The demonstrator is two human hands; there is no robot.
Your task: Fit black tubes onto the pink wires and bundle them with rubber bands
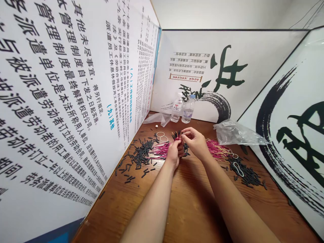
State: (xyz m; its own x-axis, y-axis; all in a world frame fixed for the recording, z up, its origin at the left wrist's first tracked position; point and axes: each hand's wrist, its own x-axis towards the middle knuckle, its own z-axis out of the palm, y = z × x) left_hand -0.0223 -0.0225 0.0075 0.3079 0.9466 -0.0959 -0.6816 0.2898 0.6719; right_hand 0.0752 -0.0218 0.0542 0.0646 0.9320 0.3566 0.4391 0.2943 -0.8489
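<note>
My left hand (174,153) is closed around a bundle of thin sticks (176,135), whose upper ends stick out above the fist, some black and some gold. Right beside those ends, the thumb and fingertips of my right hand (196,141) are pinched together. Whatever they hold is too small to make out. Behind my left hand lies a heap of magenta sticks (160,150), with short black tubes (143,154) scattered to its left. More magenta sticks with gold ends (218,150) lie to the right of my right hand.
Another pile of black tubes (246,173) is at the right, with a white looped band (238,169) on it. Pale rings (164,138) lie behind the left heap. Two water bottles (187,113) and a clear plastic bag (238,132) stand near printed panels (177,40) enclosing the wooden table (187,202).
</note>
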